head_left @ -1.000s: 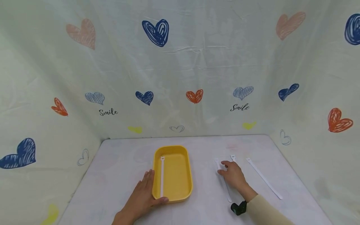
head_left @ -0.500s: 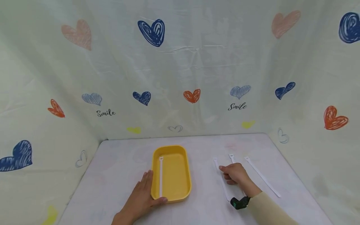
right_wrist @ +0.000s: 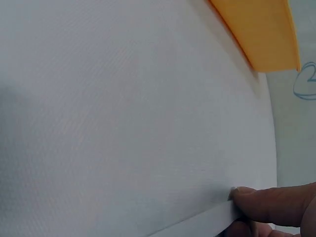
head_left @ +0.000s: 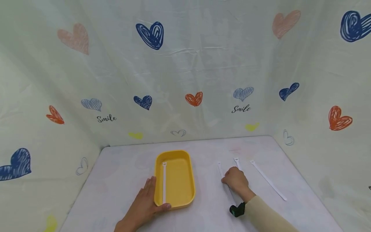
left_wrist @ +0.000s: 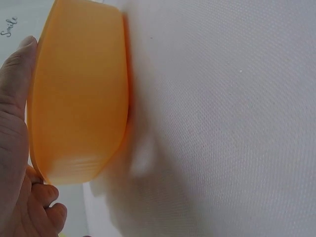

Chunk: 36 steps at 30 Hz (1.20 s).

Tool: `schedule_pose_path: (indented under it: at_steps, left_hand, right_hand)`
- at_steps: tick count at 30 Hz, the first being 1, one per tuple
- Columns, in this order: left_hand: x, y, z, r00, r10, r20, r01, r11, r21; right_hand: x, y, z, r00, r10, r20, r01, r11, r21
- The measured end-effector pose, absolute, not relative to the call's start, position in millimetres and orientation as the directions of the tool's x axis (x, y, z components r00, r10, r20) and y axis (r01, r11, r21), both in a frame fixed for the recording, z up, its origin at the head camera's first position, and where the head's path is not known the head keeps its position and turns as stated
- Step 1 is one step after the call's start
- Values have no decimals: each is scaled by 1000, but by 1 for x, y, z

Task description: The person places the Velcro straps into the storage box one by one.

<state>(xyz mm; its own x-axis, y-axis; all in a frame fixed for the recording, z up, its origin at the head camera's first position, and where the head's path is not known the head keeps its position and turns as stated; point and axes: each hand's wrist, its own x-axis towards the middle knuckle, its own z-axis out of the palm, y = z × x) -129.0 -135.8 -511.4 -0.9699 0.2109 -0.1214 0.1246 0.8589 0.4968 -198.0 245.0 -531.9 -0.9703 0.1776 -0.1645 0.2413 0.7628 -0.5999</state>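
A yellow tray (head_left: 193, 183) stands left of centre in the head view, with one white cable tie (head_left: 164, 183) lying lengthwise inside it. My left hand (head_left: 142, 204) rests against the tray's left side, fingers straight and thumb on the near rim. In the left wrist view the thumb and fingers touch the rim of the tray wall (left_wrist: 81, 94). Right of the tray, my right hand (head_left: 236, 181) pinches another white cable tie (head_left: 220, 170) near its middle. The right wrist view has thumb and fingertip on that flat strip (right_wrist: 205, 224).
Partly hidden behind the right hand lies a cable tie (head_left: 237, 162). Farther right is one more cable tie (head_left: 268, 180), slanting toward the near side. A heart-printed curtain (head_left: 185, 80) surrounds the back and sides of the white table (head_left: 130, 161).
The right hand's fingers came together and it settled onto the nearest cable tie, pinching it. The left hand stays at the tray. The head view has shifted slightly.
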Motion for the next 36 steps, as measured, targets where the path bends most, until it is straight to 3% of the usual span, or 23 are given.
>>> schedule_pose_path:
  at_steps: [3, 8, 12, 17, 23, 36]
  left_hand:
    - [-129, -135, -513, -969, 212, -123, 125, 860, 495]
    - [-128, -135, -512, -969, 219, -111, 136, 856, 498]
    - [-128, -136, -511, -970, 218, -111, 135, 857, 497]
    - [-128, -135, -511, -968, 222, -113, 139, 860, 492]
    - [-129, -136, -513, -969, 220, -112, 138, 859, 492]
    - [-131, -137, -512, -970, 207, -130, 111, 846, 521]
  right_hand:
    - [-199, 245, -531, -967, 163, -198, 256, 672, -695]
    - [-204, 247, -524, -924, 119, -363, 380, 397, -836]
    - [-204, 247, -519, -895, 16, -446, 436, 242, -867]
    - [-204, 242, -519, -881, -124, -456, 440, 134, -888]
    - [-210, 231, -516, -885, -228, -406, 405, 54, -913]
    - [-226, 194, -495, -896, -145, -420, 407, 111, -907]
